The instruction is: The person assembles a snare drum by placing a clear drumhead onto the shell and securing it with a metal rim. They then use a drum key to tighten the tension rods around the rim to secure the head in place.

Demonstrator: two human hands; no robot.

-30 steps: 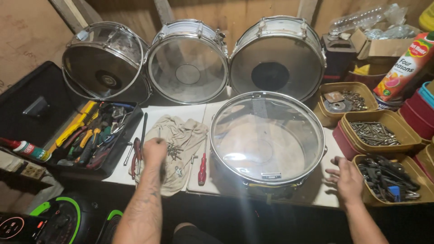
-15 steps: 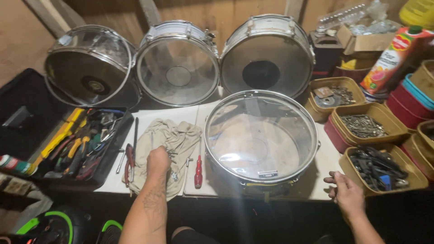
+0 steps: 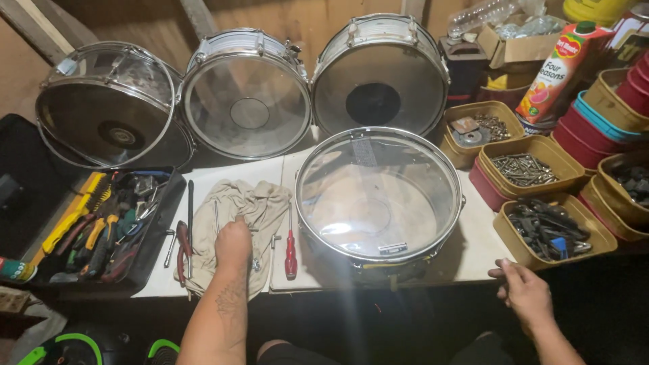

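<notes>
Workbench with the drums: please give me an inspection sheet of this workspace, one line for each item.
Surface: white board, partly covered.
Job's things: snare drum lying flat; beige cloth with small metal parts.
Clutter: red screwdriver, pliers, tool tray, trays of hardware, three drums leaning behind.
Grippers: left hand on the cloth; right hand at the board's edge, holding nothing.
Cables: nothing seen.
Surroundings: wooden wall, juice carton.

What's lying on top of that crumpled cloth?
On the beige cloth lie a few small metal rods and the left hand. Whatever sits under the hand is hidden.
</notes>
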